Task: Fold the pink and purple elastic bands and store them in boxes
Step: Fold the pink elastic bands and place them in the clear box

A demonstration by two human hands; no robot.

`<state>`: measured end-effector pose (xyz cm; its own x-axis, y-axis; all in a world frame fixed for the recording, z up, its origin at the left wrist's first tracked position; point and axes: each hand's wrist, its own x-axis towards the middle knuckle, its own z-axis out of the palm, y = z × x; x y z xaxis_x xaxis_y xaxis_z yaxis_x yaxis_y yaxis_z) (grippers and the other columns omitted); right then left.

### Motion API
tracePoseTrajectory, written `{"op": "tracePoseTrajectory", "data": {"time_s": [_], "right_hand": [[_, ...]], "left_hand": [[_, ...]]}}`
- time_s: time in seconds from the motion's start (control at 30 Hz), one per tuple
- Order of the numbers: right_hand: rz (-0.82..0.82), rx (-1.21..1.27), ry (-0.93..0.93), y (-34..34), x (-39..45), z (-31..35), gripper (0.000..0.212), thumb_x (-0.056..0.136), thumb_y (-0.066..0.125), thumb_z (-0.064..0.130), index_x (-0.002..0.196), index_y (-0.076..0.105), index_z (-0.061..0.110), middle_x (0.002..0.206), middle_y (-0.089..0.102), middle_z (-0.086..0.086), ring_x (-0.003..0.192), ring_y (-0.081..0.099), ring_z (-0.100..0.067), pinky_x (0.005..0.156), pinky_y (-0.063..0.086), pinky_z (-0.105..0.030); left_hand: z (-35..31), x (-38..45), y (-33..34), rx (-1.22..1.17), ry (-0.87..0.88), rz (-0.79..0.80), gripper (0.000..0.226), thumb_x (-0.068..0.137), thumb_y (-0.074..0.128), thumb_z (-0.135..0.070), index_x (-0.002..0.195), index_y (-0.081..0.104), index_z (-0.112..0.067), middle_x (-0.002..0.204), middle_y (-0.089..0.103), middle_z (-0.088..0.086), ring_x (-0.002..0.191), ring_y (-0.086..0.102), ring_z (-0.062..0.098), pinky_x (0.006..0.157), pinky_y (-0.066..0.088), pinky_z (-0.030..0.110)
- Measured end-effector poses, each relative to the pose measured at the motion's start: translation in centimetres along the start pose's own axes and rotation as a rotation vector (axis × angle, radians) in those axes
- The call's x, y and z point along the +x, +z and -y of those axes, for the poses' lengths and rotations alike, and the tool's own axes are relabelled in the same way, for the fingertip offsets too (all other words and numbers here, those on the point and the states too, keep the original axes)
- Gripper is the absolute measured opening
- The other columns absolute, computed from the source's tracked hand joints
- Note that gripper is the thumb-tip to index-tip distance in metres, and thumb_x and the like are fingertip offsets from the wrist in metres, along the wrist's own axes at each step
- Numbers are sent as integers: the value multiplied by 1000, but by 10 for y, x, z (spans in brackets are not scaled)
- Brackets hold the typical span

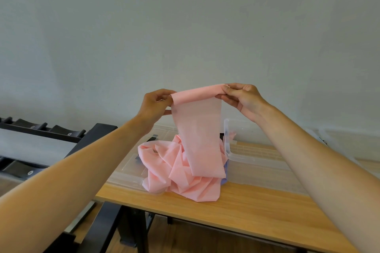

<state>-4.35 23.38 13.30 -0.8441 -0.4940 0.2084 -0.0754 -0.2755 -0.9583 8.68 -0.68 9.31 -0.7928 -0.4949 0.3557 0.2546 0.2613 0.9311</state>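
- Left hand (pixel 156 102): fingers and thumb pinch the left corner of the pink band (pixel 197 129), lifted above the table (pixel 236 207), apparently to spread its end flat for folding.
- Pink band: the rest lies crumpled on a clear box lid (pixel 125 170).
- Purple band (pixel 225 172): barely visible beneath, right of the heap.
- Right hand (pixel 243 98): pinches the opposite corner.
- Clear box (pixel 242 156): far right, awaiting the folded bands.
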Motion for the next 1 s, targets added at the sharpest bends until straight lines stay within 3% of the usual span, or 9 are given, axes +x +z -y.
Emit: {"op": "tracePoseTrajectory", "data": {"time_s": [0.13,0.23,0.33,0.43,0.57,0.7,0.83,0.9,1.0], "right_hand": [[-2,56,-3,4,-1,-1,14,95,68,-2,109,71,-4,97,77,-17,86,79,-25,79,62,-21],[4,66,-5,5,0,-4,19,95,68,-2,113,70,-5,101,76,-19,90,79,-27,82,62,-22],[0,59,-14,6,1,-6,23,95,68,-2,118,68,-6,102,76,-19,90,79,-27,78,61,-20],[-7,7,-34,6,0,-9,19,95,69,-1,113,70,-2,98,77,-18,87,79,-26,78,61,-21],[5,-197,-96,4,-1,-15,13,96,71,4,108,70,4,93,79,-19,85,80,-29,81,63,-26],[85,-596,-237,-4,-4,-10,7,101,66,11,105,64,6,85,78,-16,75,79,-29,70,66,-35],[150,-947,-301,-6,-8,-7,9,104,63,21,103,61,13,71,75,-7,59,74,-24,57,61,-31],[161,-986,-287,-5,-10,-8,10,104,62,24,105,61,13,67,74,-7,56,72,-24,55,61,-31],[144,-749,-216,-5,-11,-14,15,101,67,17,108,63,4,77,78,-12,70,78,-30,66,65,-35]], "left_hand": [[3,2,0,-10,-66,-48,21,100,58,-15,81,69,-13,68,49,-1,64,44,15,70,46,31],[0,-3,2,-18,-94,-38,23,104,52,-16,91,71,-11,61,60,1,55,49,17,59,49,27],[-7,-8,6,-119,-147,12,30,110,42,-25,109,67,-8,78,76,9,65,69,21,62,59,29],[-12,-8,5,-187,-167,49,39,109,43,-40,110,67,-9,94,78,15,80,77,25,70,63,35],[-10,-6,-1,-37,-8,62,27,93,75,-19,117,71,-7,100,73,18,77,77,22,72,63,29],[-6,-2,-7,180,85,86,39,86,82,-6,123,69,-7,101,75,12,83,76,21,78,62,26],[-5,-3,-10,328,153,85,19,89,78,-5,107,73,-4,84,78,13,76,78,23,75,64,30],[-8,-5,-9,400,187,73,7,92,76,-11,98,73,-8,69,76,10,60,74,21,62,62,26],[-10,-8,-10,385,167,80,6,95,74,-16,100,73,-13,64,74,10,55,72,25,56,59,25]]}}
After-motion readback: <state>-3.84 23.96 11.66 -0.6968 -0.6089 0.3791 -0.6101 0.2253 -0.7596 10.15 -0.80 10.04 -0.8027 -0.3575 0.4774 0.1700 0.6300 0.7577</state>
